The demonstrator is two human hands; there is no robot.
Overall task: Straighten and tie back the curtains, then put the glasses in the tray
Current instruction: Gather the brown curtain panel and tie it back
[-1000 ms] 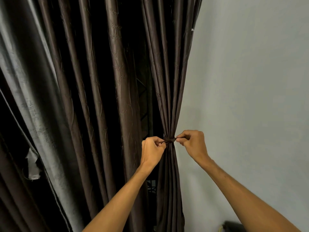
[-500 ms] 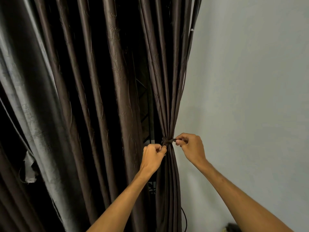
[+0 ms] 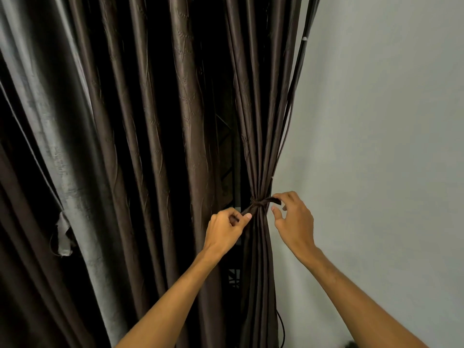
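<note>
Against the pale wall [image 3: 376, 121], the right part of the dark brown curtain [image 3: 261, 136] is gathered into a narrow bundle. A tie [image 3: 258, 204] of the same cloth is knotted round it. The left hand [image 3: 226, 228] sits just left of the bundle, thumb and curled fingers pinching the tie's left end, which slants down from the knot. The right hand [image 3: 295, 222] is on the other side, fingers spread and loosely bent, thumb apart from them. One fingertip seems to touch the tie's short right end, which sticks out toward the wall, though contact is hard to make out. Below the knot the bundle hangs straight down. To the left, the rest of the curtain falls in loose vertical folds, with a greyer panel [image 3: 62, 146] at the far left. In the gap between folds and bundle a dark grille [image 3: 227, 151] shows. A thin cable [image 3: 280, 327] hangs beside the bundle's lower right.
</note>
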